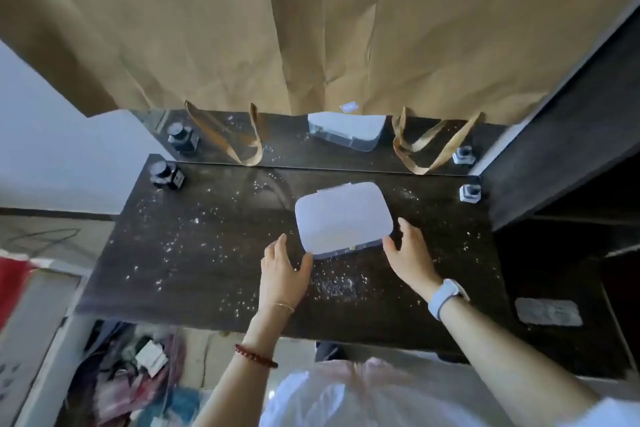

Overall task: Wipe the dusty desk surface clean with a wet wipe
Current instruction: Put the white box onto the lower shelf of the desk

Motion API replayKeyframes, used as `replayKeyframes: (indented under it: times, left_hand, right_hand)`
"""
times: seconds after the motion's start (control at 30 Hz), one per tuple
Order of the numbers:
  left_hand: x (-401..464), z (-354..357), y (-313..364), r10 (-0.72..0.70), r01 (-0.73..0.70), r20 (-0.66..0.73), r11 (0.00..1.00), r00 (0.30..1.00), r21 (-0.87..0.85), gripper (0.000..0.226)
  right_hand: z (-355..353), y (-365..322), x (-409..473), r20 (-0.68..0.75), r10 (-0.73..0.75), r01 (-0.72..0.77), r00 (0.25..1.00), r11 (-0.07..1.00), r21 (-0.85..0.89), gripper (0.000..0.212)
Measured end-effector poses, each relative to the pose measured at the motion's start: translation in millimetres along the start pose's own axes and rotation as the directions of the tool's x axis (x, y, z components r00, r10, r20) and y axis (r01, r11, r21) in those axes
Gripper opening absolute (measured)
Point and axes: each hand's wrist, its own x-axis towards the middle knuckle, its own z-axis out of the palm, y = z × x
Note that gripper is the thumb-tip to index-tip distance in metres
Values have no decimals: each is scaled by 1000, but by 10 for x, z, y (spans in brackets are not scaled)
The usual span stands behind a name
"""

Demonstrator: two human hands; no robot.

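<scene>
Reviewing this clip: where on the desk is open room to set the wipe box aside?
Open: the left stretch of the desk between the ink bottle and front edge, though dusty. Crowded: the centre, where left hand and right hand flank the wipe box.

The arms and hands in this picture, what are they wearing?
Both arms are bare, with no sleeves on the forearms. The left hand has a thin gold-coloured chain at the wrist and, further up the arm, a bracelet of dark red beads. The right hand has a watch with a pale band on its wrist. No rings can be made out on the fingers.
</scene>
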Motion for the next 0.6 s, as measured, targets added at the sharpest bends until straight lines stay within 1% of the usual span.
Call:
replayKeyframes:
  times: [0.07, 0.13, 0.17, 0.2, 0.27, 0.33, 0.4, 0.47, 0.6]
  left_hand:
    - [273, 31, -8, -32, 35, 67, 998, 997, -43, 64]
    - [445, 106, 30, -51, 62, 175, 997, 983, -55, 66]
    - [502, 148, 60, -66, 82, 206, 994, 976, -68, 68]
    - [541, 181, 98, -83, 103, 216, 991, 973, -81, 71]
    - [577, 237, 123, -89, 106, 189, 991, 978, -81, 76]
    - [546, 252, 118, -79, 93, 166, 993, 983, -79, 79]
    - [518, 274, 93, -31, 46, 162, 995, 986, -93, 83]
    - [466, 314, 87, 52, -35, 163, 994, 985, -108, 86]
    - [295, 435, 289, 195, -174, 151, 975, 969, -142, 89]
  right_hand:
    - [79, -95, 160, -28, 75, -73, 997, 996, 44, 46]
    - [139, -164, 232, -61, 81, -76, 995, 994, 72, 31]
    - [162, -194, 257, -75, 101, -94, 992, 991, 100, 25]
    - [177, -223, 273, -90, 130, -118, 987, 985, 126, 21]
    - [199, -268, 291, -123, 142, -122, 982, 981, 153, 15]
    - [237, -230, 279, -127, 163, -137, 978, 972, 193, 18]
    - [225, -185, 237, -143, 191, -158, 971, 964, 215, 27]
    - [180, -104, 143, -186, 207, -161, 961, 959, 234, 32]
    - [-45, 116, -92, -326, 197, -70, 925, 929, 362, 28]
